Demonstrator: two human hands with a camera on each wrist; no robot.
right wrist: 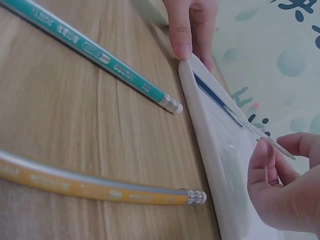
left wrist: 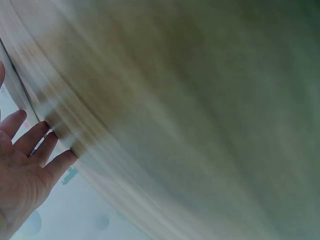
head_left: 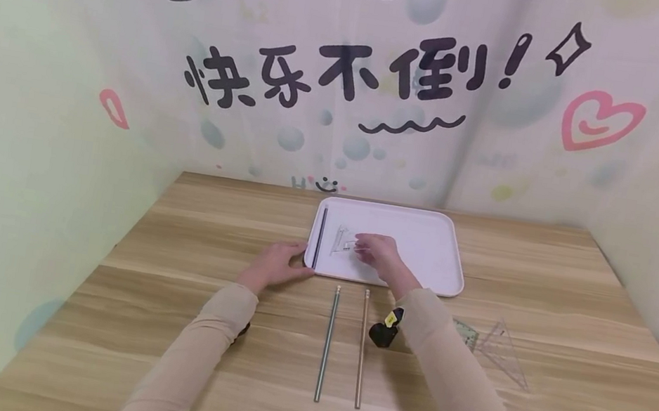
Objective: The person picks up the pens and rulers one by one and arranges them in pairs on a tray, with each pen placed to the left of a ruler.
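Observation:
A white tray point(head_left: 412, 253) lies toward the table's back. At its near left corner my left hand point(head_left: 278, 265) grips the rim, thumb in front and fingers along the left side. Inside the tray, along its left edge, lies a dark blue pencil point(head_left: 320, 236). Above the tray floor my right hand point(head_left: 378, 252) pinches a clear plastic drawing tool point(right wrist: 282, 149) between thumb and fingers; its full outline is hard to make out. A teal pencil point(right wrist: 100, 57) and a gold-yellow pencil point(right wrist: 100, 190) lie side by side before the tray, eraser ends toward it.
Right of the right forearm, a clear set square point(head_left: 504, 354) lies on the wooden table, with a greenish clear piece point(head_left: 466, 333) partly hidden by the sleeve. A printed curtain point(head_left: 291, 121) hangs behind the table, with pale walls at both sides.

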